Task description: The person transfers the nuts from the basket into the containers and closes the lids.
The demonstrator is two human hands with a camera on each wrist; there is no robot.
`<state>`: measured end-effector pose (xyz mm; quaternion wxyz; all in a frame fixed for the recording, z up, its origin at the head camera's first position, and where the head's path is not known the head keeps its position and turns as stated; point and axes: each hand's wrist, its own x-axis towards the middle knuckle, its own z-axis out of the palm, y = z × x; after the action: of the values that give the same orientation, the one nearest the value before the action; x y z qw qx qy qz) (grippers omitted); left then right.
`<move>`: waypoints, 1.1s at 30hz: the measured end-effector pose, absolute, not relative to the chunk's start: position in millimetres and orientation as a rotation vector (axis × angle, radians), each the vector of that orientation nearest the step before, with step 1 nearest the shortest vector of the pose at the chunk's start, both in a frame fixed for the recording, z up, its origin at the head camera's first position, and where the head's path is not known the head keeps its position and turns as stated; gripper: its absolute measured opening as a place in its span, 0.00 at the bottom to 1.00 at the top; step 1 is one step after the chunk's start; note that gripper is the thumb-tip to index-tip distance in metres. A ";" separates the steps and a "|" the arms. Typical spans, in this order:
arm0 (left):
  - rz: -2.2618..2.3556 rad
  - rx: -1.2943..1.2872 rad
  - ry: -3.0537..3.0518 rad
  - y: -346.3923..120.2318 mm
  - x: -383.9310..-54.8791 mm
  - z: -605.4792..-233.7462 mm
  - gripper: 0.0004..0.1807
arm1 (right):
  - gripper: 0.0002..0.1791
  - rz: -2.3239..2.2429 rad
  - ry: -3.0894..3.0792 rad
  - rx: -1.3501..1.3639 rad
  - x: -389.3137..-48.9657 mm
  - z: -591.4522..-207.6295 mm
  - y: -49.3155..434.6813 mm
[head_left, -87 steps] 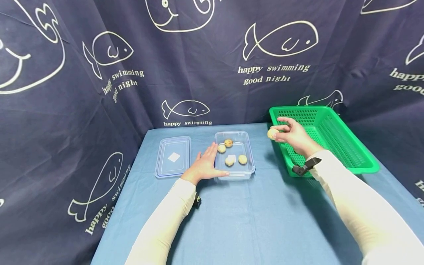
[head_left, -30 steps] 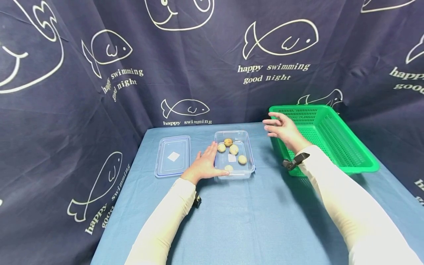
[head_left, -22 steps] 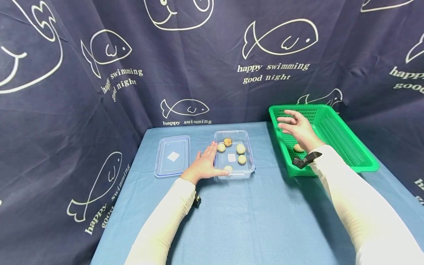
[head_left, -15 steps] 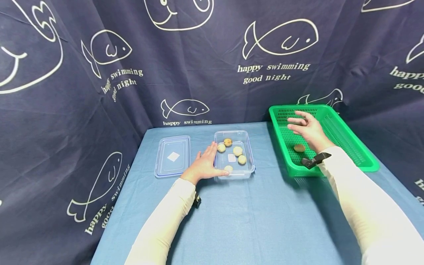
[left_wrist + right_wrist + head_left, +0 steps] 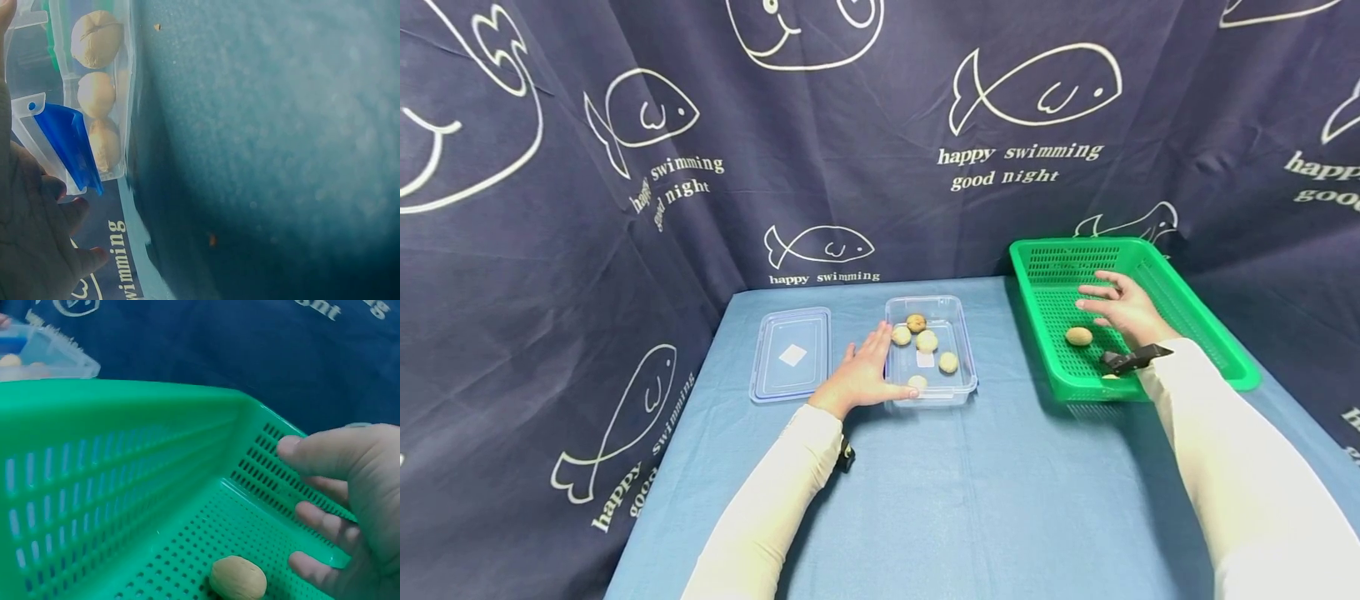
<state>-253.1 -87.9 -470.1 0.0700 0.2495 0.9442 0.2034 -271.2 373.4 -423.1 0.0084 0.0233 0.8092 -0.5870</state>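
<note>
My left hand (image 5: 867, 373) rests along the near left side of a clear plastic box (image 5: 968, 354), fingers straight and thumb across the front rim. Several walnuts (image 5: 927, 342) lie loose inside it; the left wrist view shows their pale shells (image 5: 97, 39) through the wall, beside a blue latch flap (image 5: 69, 147). My right hand (image 5: 1126, 312) hovers inside the green basket (image 5: 1043, 350), fingers spread and loosely bent, holding nothing. A walnut (image 5: 237, 578) lies on the basket floor below its fingertips. Another is mostly hidden under my right wrist.
The box's clear lid (image 5: 792, 356) with a blue edge lies flat left of the box. A blue cloth (image 5: 925, 500) covers the table. Dark fish-print curtains (image 5: 910, 208) stand close behind and at both sides. The basket's high perforated walls (image 5: 94, 487) surround the right hand.
The walnut my right hand pinched beside the basket is now in the box, where the nuts have shifted. That hand has moved right and down into the basket. My left hand has stayed put.
</note>
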 end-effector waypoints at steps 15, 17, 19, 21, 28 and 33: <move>0.634 0.745 2.836 -88.2 -251.9 -469.1 0.71 | 0.52 -1.593 2.483 0.082 -279.1 -428.4 388.8; 0.634 0.744 2.833 -88.0 -251.3 -468.9 0.71 | 0.52 -1.560 2.481 0.068 -279.5 -429.3 389.5; 0.631 0.741 2.832 -87.9 -250.9 -468.6 0.71 | 0.51 -1.539 2.476 0.058 -280.3 -430.3 390.3; 0.634 0.741 2.830 -87.8 -250.6 -468.3 0.71 | 0.51 -1.533 2.466 0.062 -281.6 -431.5 391.2; 0.640 0.736 2.829 -88.0 -250.2 -468.1 0.70 | 0.52 -1.498 2.448 0.058 -284.1 -433.1 393.0; 0.644 0.729 2.821 -88.1 -249.1 -466.2 0.70 | 0.51 -1.474 2.432 0.040 -286.2 -434.2 394.0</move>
<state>-249.1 -88.1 -466.2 0.0789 0.2436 0.9424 0.2151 -286.2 394.0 -434.2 0.1483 0.0139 0.8456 -0.5126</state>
